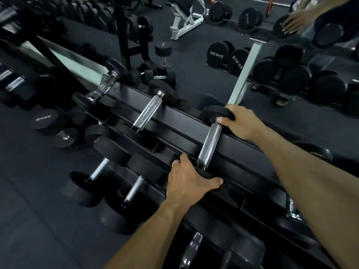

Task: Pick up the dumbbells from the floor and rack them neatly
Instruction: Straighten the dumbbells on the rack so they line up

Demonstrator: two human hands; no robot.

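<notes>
A black dumbbell with a knurled chrome handle (210, 144) lies across the top rails of the black rack (174, 121). My right hand (241, 123) is clasped over its far rubber head, at the mirror side. My left hand (186, 177) is clasped over its near head, fingers spread across the rubber. Another racked dumbbell (148, 111) lies on the same tier to the left, and a third one (101, 88) sits further left, blurred. Lower tiers hold bigger dumbbells (101, 167).
A mirror behind the rack reflects weights, a white bench frame (184, 22) and a hand. A 35 kg dumbbell (45, 120) and smaller ones (66, 136) sit low at the left. Dark rubber floor (29, 220) spreads to the lower left.
</notes>
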